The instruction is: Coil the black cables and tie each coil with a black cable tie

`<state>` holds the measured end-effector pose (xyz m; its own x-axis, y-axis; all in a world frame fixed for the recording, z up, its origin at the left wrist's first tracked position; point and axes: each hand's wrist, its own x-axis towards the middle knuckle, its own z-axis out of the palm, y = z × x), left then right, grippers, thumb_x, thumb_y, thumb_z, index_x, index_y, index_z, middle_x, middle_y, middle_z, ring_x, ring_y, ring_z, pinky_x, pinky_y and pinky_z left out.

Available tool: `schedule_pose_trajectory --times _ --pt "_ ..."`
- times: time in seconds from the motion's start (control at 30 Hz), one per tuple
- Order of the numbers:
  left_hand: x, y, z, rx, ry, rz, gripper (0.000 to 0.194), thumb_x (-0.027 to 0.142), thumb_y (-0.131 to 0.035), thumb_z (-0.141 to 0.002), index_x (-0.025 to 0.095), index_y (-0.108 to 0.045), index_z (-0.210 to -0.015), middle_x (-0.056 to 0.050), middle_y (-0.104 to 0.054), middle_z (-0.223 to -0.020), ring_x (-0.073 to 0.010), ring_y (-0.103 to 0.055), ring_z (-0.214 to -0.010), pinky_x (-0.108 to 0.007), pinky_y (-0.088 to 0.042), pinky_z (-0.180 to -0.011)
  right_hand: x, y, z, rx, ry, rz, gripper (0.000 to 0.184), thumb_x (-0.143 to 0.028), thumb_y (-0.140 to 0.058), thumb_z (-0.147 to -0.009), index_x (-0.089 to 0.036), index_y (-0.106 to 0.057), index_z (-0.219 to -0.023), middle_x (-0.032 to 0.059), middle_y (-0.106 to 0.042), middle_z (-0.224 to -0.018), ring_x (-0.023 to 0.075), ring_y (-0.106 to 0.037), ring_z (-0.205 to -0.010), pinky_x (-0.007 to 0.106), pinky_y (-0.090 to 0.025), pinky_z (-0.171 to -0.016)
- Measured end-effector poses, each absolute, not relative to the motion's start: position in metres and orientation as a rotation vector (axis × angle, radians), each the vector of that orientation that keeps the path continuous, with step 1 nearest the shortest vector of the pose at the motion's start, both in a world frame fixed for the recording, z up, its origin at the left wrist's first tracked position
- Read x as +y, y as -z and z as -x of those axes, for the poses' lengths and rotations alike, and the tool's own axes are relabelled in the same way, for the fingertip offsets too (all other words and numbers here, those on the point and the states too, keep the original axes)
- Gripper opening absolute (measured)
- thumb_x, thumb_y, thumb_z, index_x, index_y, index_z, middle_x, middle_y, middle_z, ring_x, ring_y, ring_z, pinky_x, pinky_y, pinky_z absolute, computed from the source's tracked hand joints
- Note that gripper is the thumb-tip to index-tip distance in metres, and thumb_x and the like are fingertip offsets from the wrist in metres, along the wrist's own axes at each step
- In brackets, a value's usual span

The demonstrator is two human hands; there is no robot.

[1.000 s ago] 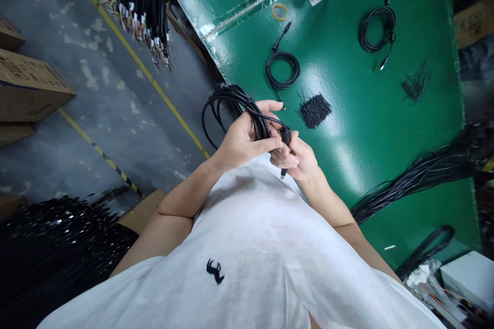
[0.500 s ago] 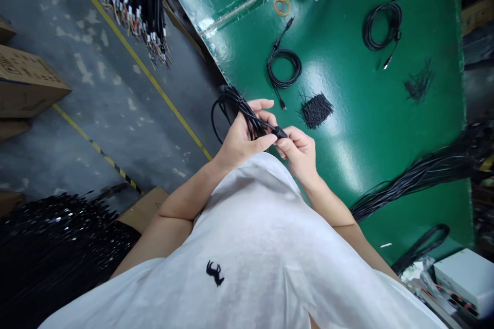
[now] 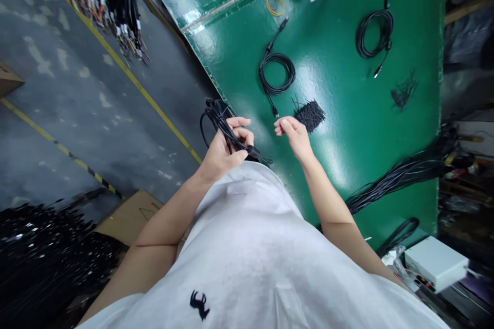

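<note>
My left hand is closed around a coiled black cable, in front of my shirt by the table's edge. A thick black cylinder on this cable sticks out past my thumb. My right hand is apart from the cable, above the green table, with thumb and fingertips pinched together. Whether anything is between them I cannot make out. Just beyond it lies a pile of short black ties. The plug end of another coiled cable lies close to my right fingertips.
A third coiled cable and loose black ties lie farther right on the green table. An orange rubber band is at the back. Long black cables cross the right side, near a white box. A cardboard box stands left.
My right hand has let go of the cable's thick cylinder and moved away toward the pile of ties. My left hand still holds the coil, now slightly lower left. The view has shifted.
</note>
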<state>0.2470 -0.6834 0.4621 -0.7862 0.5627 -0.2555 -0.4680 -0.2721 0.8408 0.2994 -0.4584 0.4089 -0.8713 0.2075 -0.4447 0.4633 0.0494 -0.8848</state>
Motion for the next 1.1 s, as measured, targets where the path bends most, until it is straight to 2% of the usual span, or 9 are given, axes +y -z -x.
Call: schedule_pose_trajectory --times 0.17,0.3,0.4,0.47,0.57,0.77,0.87,0.97,1.1 --pt "-0.690 -0.455 -0.246 1.314 -2.145 -0.004 0.054 0.029 -0.078 -0.069 0.023 -0.053 -0.116 0.003 -0.063 -0.078 -0.0122 -0.059 -0.071 -0.027 -0.050 -0.068 -0.436 -0.346 -0.266 2.574 1.121 -0.771 0.007 -0.021 -0.056 -0.085 -0.018 -0.062 -0.088 0.0029 -0.062 -0.086 0.0161 -0.054 -0.079 0.031 -0.043 -0.082" --pt "-0.693 -0.456 -0.246 1.334 -2.135 0.101 0.051 0.023 -0.076 -0.070 0.023 -0.052 -0.115 0.004 -0.062 -0.078 -0.0154 -0.068 -0.080 -0.033 -0.055 -0.081 -0.445 -0.324 -0.236 2.687 0.833 -0.686 0.012 -0.019 -0.055 -0.087 -0.017 -0.060 -0.097 0.0083 -0.061 -0.099 0.0205 -0.056 -0.090 0.036 -0.044 -0.088" --pt "-0.693 -0.456 -0.246 1.332 -2.106 0.188 0.049 0.021 -0.073 -0.073 0.022 -0.052 -0.116 0.005 -0.062 -0.080 -0.0159 -0.070 -0.081 -0.035 -0.056 -0.082 -0.454 -0.312 -0.219 2.745 0.690 -0.697 0.017 -0.019 -0.054 -0.088 -0.015 -0.057 -0.104 0.0141 -0.058 -0.111 0.0251 -0.056 -0.101 0.040 -0.044 -0.091" --pt "-0.692 -0.455 -0.245 1.315 -2.088 0.215 0.049 0.021 -0.073 -0.072 0.022 -0.052 -0.117 0.005 -0.061 -0.080 -0.0164 -0.070 -0.080 -0.035 -0.057 -0.080 -0.457 -0.305 -0.216 2.740 0.677 -0.698 0.022 -0.015 -0.052 -0.088 -0.015 -0.054 -0.110 0.0160 -0.057 -0.115 0.0253 -0.056 -0.102 0.041 -0.044 -0.092" --pt "-0.690 -0.450 -0.243 1.286 -2.061 0.209 0.052 0.020 -0.073 -0.070 0.023 -0.052 -0.117 0.005 -0.061 -0.080 -0.0173 -0.071 -0.080 -0.035 -0.056 -0.080 -0.456 -0.301 -0.221 2.684 0.750 -0.689 0.027 -0.010 -0.048 -0.086 -0.016 -0.051 -0.112 0.0132 -0.060 -0.111 0.0221 -0.058 -0.096 0.039 -0.045 -0.091" --pt "-0.689 -0.438 -0.237 1.244 -2.002 0.155 0.050 0.021 -0.073 -0.071 0.023 -0.053 -0.117 0.004 -0.062 -0.081 -0.0193 -0.072 -0.081 -0.038 -0.056 -0.081 -0.447 -0.311 -0.228 2.631 0.788 -0.656 0.013 -0.015 -0.050 -0.087 -0.019 -0.057 -0.096 0.0077 -0.064 -0.093 0.0216 -0.057 -0.088 0.035 -0.044 -0.083" --pt "-0.685 -0.439 -0.231 1.214 -2.004 0.236 0.050 0.023 -0.076 -0.070 0.022 -0.055 -0.115 0.004 -0.062 -0.080 -0.0189 -0.072 -0.080 -0.036 -0.057 -0.081 -0.439 -0.315 -0.217 2.705 0.805 -0.647 0.012 -0.019 -0.047 -0.090 -0.019 -0.058 -0.095 0.0083 -0.064 -0.095 0.0210 -0.056 -0.088 0.035 -0.044 -0.085" --pt "-0.679 -0.445 -0.224 1.163 -2.022 0.370 0.050 0.027 -0.080 -0.066 0.021 -0.057 -0.109 0.003 -0.063 -0.082 -0.0182 -0.073 -0.080 -0.034 -0.058 -0.081 -0.431 -0.309 -0.202 2.810 0.778 -0.576 0.014 -0.024 -0.049 -0.093 -0.017 -0.057 -0.101 0.0115 -0.061 -0.104 0.0230 -0.055 -0.099 0.040 -0.043 -0.094" --pt "-0.674 -0.448 -0.215 1.105 -2.018 0.458 0.052 0.033 -0.081 -0.063 0.020 -0.057 -0.108 0.001 -0.065 -0.086 -0.0204 -0.073 -0.086 -0.033 -0.059 -0.080 -0.427 -0.286 -0.191 2.798 0.720 -0.520 0.030 -0.037 -0.056 -0.091 -0.015 -0.053 -0.111 0.0167 -0.055 -0.115 0.0304 -0.050 -0.114 0.054 -0.039 -0.098"
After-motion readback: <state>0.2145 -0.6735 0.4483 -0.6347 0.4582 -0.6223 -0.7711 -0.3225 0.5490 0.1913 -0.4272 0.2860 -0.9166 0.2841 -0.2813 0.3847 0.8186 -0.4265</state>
